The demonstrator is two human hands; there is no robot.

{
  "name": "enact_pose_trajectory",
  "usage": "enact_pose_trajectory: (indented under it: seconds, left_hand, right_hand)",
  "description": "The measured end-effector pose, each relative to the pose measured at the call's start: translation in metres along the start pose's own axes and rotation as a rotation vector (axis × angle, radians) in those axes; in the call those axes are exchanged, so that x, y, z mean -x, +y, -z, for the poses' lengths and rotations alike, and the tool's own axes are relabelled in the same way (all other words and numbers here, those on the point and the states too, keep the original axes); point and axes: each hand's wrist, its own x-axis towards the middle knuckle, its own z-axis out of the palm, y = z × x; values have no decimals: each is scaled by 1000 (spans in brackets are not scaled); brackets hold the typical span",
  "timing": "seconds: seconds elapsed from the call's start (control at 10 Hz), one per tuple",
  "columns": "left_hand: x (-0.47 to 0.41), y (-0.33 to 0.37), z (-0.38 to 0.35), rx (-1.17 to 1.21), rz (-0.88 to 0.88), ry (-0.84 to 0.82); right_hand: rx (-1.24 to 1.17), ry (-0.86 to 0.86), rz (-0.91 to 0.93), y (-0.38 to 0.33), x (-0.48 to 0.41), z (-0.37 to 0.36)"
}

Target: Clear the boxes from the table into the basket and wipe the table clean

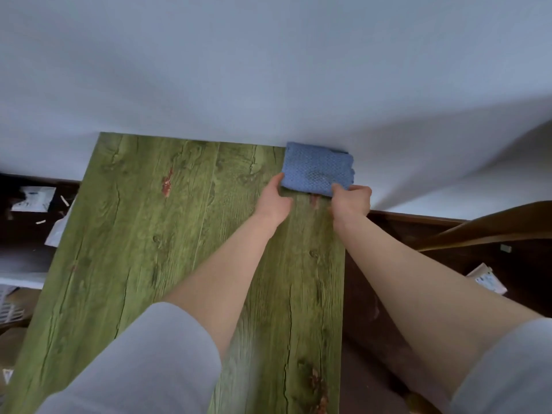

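A folded blue cloth (317, 168) lies at the far right corner of the green wood-grain table (167, 234), against the white wall. My left hand (274, 201) pinches the cloth's near left corner. My right hand (352, 201) grips its near right corner at the table's right edge. Both arms reach forward over the tabletop. No boxes are on the table. A reddish mark (167, 183) shows on the wood at the far left.
A white basket (9, 303) peeks in at the left edge, low beside the table. Papers and scraps (33, 198) lie on the dark floor to the left. A wooden chair back (493, 225) and a small package (487, 279) are at the right.
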Motion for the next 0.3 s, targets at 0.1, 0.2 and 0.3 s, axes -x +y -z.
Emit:
enact_pose_trajectory:
  seconds: [0.1, 0.2, 0.3]
  left_hand:
    - [-5, 7, -1, -30, -13, -48]
    - [-5, 8, -3, -66, 10, -123]
    - [2, 11, 1, -77, -4, -152]
  right_hand:
    - [175, -162, 127, -1, 9, -12]
    - [243, -254, 186, -3, 10, -20]
    - [290, -241, 207, -6, 9, -23]
